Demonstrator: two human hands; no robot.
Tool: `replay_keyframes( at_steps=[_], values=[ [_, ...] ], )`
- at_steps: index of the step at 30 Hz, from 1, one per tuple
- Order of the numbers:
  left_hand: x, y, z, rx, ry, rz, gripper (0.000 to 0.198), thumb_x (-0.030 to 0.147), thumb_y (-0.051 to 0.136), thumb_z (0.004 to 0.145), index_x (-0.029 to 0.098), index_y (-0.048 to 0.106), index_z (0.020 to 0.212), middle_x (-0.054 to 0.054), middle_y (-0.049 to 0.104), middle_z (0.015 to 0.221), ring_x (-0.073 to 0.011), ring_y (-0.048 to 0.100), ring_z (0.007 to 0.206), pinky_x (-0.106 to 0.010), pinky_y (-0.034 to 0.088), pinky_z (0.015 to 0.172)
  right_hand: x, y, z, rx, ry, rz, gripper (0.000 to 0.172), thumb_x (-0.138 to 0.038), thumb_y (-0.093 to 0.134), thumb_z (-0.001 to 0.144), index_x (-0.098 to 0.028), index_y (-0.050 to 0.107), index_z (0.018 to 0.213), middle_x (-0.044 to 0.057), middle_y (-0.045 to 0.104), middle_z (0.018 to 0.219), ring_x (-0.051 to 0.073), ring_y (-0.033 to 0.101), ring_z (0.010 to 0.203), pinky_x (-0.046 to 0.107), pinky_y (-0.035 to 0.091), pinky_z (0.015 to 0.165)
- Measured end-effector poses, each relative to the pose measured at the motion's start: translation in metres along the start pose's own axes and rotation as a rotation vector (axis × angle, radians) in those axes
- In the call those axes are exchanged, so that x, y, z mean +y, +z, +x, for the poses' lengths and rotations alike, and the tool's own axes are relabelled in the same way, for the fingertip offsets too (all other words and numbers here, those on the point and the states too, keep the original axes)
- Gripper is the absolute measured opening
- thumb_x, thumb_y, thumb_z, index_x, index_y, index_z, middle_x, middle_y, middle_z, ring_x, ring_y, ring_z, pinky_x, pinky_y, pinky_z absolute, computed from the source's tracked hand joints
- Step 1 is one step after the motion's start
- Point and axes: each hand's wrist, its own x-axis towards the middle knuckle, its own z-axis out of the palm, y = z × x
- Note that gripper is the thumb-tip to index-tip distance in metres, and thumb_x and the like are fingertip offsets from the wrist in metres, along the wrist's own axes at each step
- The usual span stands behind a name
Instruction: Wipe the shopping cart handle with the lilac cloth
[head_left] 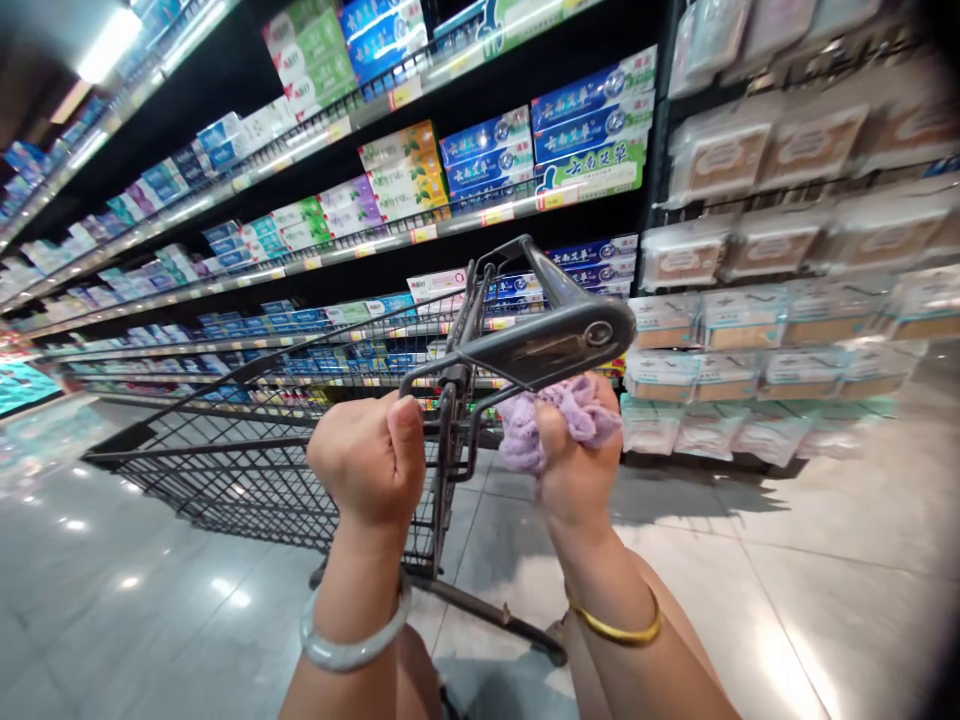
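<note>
Your right hand (581, 480) is clamped on a bunched purple cloth (517, 440); your left hand (364, 455) is curled into a fist at the cart's near end, but whether it closes on a bar you cannot tell from this angle. Behind stand the shelves (465, 222), their front edges lined with boxes (592, 125); if the cart swings that way, its basket could knock some down. The shopping cart (225, 447) stands on the floor alongside them, and may roll if you push unevenly. Its handle (540, 345) juts above your right hand, so lifting carelessly could bump your knuckles. The cloth sits below the handle's right end; loose folds could snag on the frame. Your pale bangle (337, 655) might tap the wire.
</note>
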Motion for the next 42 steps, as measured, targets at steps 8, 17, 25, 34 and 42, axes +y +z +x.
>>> replay_keyframes(
  at_steps=[8,17,25,34,42],
  values=[
    [-0.003,0.004,0.001,0.016,0.005,0.014,0.054,0.038,0.034,0.107,0.02,0.057,0.062,-0.002,0.053,0.057,-0.0156,0.046,0.058,-0.033,0.027,0.063,-0.011,0.017,-0.012,-0.168,0.074,0.127,0.021,-0.017,0.063,0.075,-0.022,0.069,0.095,-0.002,0.069,0.088,0.013,0.064,0.079,0.026,0.051,0.074],
    [-0.004,0.005,0.001,0.031,0.016,0.019,0.053,0.038,0.034,0.108,0.021,0.062,0.065,-0.002,0.054,0.058,-0.016,0.046,0.059,-0.034,0.028,0.063,0.014,0.029,-0.021,-0.152,0.305,0.272,0.023,-0.019,0.064,0.074,-0.022,0.064,0.097,-0.003,0.069,0.089,0.014,0.064,0.08,0.026,0.053,0.076],
    [-0.005,0.004,0.0,0.048,-0.017,-0.061,0.053,0.04,0.036,0.108,0.022,0.064,0.066,-0.001,0.055,0.056,-0.0159,0.048,0.058,-0.033,0.029,0.06,0.095,0.05,-0.067,0.072,0.794,0.194,0.027,-0.022,0.066,0.067,-0.021,0.06,0.094,-0.005,0.065,0.078,0.011,0.06,0.069,0.024,0.052,0.07],
    [-0.01,0.003,-0.005,0.041,-0.076,-0.055,0.059,0.046,0.031,0.108,0.022,0.065,0.067,-0.001,0.055,0.058,-0.0146,0.043,0.054,-0.035,0.026,0.058,0.037,0.049,-0.049,-0.046,0.493,0.305,0.029,-0.025,0.069,0.07,-0.022,0.058,0.096,-0.004,0.065,0.083,0.012,0.059,0.074,0.024,0.051,0.071],
    [-0.018,0.003,-0.006,0.035,-0.073,-0.101,0.057,0.045,0.032,0.108,0.022,0.067,0.069,0.0,0.053,0.056,-0.0143,0.044,0.053,-0.035,0.029,0.061,0.055,0.062,-0.078,0.016,0.769,0.292,0.032,-0.021,0.063,0.063,-0.021,0.056,0.095,-0.006,0.062,0.077,0.01,0.056,0.067,0.022,0.047,0.063]
  ],
)
